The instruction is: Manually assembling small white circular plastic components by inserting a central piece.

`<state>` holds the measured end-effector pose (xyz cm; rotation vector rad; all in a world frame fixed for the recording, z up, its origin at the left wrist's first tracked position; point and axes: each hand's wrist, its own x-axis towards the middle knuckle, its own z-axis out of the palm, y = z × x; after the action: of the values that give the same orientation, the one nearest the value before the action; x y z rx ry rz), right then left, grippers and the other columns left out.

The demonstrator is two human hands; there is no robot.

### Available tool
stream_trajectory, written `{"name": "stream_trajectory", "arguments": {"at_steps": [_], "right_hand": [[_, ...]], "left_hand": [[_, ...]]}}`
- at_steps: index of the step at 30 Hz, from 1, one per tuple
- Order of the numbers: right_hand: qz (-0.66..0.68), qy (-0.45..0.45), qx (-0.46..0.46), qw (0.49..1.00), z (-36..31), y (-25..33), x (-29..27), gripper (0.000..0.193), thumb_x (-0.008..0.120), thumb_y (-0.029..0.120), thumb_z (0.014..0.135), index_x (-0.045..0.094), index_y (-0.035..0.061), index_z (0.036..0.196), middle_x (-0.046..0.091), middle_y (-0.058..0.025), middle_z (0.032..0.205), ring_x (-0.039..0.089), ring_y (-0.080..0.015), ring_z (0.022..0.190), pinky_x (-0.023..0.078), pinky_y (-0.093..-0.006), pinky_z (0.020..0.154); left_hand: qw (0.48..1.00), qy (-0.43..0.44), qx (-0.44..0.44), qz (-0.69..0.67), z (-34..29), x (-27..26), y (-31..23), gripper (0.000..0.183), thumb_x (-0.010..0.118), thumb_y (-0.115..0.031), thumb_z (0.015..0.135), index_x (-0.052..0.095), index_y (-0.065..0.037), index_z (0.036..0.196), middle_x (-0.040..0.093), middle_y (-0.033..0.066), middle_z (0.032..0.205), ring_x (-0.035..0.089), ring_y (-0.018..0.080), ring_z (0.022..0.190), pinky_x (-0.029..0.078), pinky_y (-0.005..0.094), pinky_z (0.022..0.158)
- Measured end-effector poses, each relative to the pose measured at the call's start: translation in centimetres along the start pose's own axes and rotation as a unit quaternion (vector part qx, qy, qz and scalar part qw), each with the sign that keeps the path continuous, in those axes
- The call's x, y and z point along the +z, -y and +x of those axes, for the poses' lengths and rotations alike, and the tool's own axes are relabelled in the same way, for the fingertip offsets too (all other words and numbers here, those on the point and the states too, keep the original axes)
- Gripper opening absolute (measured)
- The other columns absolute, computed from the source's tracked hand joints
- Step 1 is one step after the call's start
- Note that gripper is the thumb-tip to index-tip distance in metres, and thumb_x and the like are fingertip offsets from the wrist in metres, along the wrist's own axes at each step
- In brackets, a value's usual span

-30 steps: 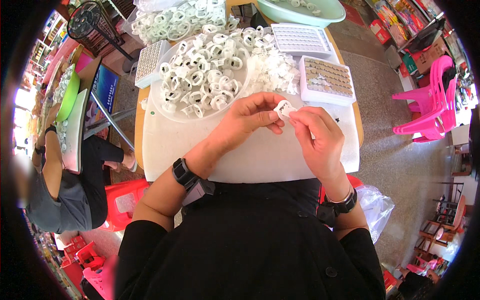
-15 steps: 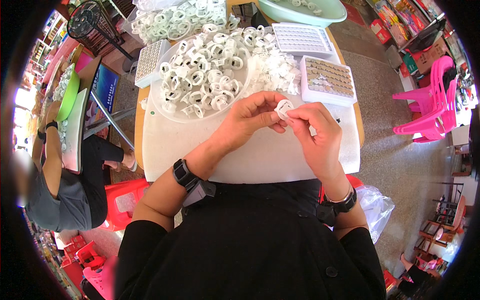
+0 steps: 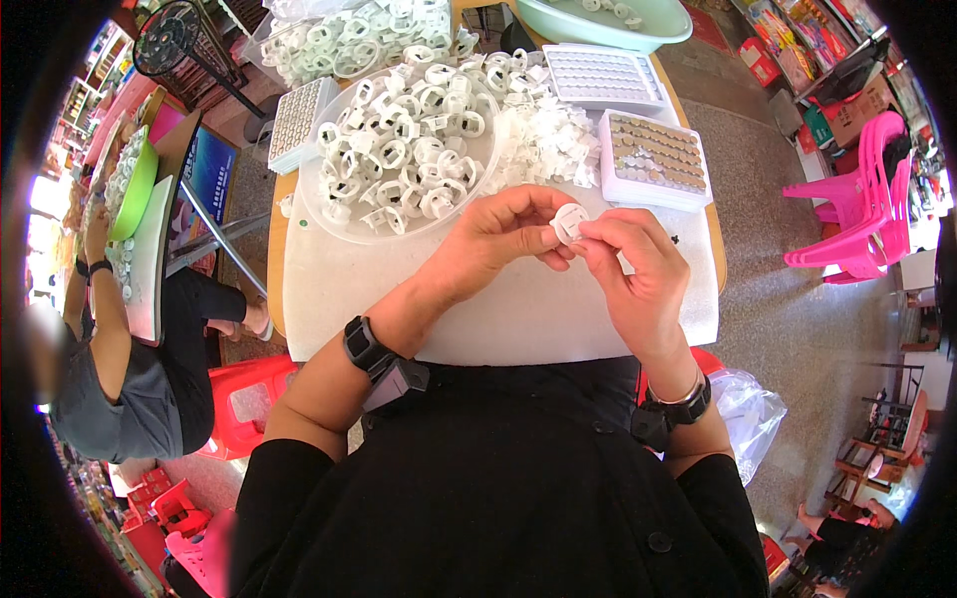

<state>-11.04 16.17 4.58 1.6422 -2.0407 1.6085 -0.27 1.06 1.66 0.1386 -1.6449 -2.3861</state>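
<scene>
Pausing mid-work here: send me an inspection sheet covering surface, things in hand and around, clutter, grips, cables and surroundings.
Surface: white mat on a wooden table.
Things: round white part between both hands; round tray heaped with white rings; disc box, right.
Clutter: pile of white bits between round tray and disc box; pale green basin at the far edge.
Grips: left grip and right grip both pinch the part.
Cables: nothing seen.
Surroundings: co-worker and fan, left; pink chairs, right.

White round piece (image 3: 569,224) now seemingly at another angle
</scene>
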Motion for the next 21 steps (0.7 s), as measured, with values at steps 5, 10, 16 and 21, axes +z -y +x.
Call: {"name": "stream_trajectory", "arguments": {"at_steps": [5,10,16,21], "right_hand": [[0.006,0.001,-0.005,1.0,0.0,-0.2,-0.1,0.017,0.07,-0.001,0.077,0.065,0.0039,0.092,0.061,-0.0084,0.086,0.061,-0.0179,0.068,0.049,-0.027,0.057],[0.021,0.042,0.039,0.998,0.1,-0.3,-0.5,0.013,0.066,-0.001,0.08,0.066,0.0024,0.093,0.062,-0.008,0.087,0.061,-0.0147,0.075,0.049,-0.0242,0.063],[0.067,0.057,0.077,0.993,0.3,-0.6,-0.8,0.018,0.068,-0.002,0.078,0.064,0.0025,0.095,0.061,-0.0068,0.083,0.058,-0.0142,0.066,0.048,-0.0244,0.061],[0.252,0.065,0.263,0.929,0.1,-1.2,-0.7,0.021,0.067,0.002,0.081,0.06,0.0008,0.101,0.06,-0.0032,0.079,0.055,-0.0088,0.065,0.046,-0.0226,0.06]], "left_hand": [[1.0,0.015,-0.019,0.016,-0.1,-0.2,0.0,0.028,0.058,-0.008,0.09,0.055,-0.001,0.117,0.062,0.0067,0.106,0.061,0.0148,0.089,0.053,0.0287,0.076],[0.999,0.009,-0.011,0.036,-0.1,-0.4,0.3,0.028,0.058,-0.009,0.09,0.055,0.0,0.117,0.063,0.0076,0.103,0.062,0.0152,0.088,0.053,0.029,0.076],[0.998,0.014,-0.016,0.055,-0.2,-0.4,0.3,0.025,0.059,-0.008,0.09,0.058,0.0,0.113,0.063,0.0087,0.1,0.062,0.0157,0.085,0.053,0.029,0.074],[0.998,0.008,-0.016,0.066,-0.1,-0.3,0.5,0.025,0.059,-0.008,0.089,0.059,0.0,0.113,0.064,0.0081,0.098,0.062,0.0151,0.081,0.053,0.0283,0.072]]}}
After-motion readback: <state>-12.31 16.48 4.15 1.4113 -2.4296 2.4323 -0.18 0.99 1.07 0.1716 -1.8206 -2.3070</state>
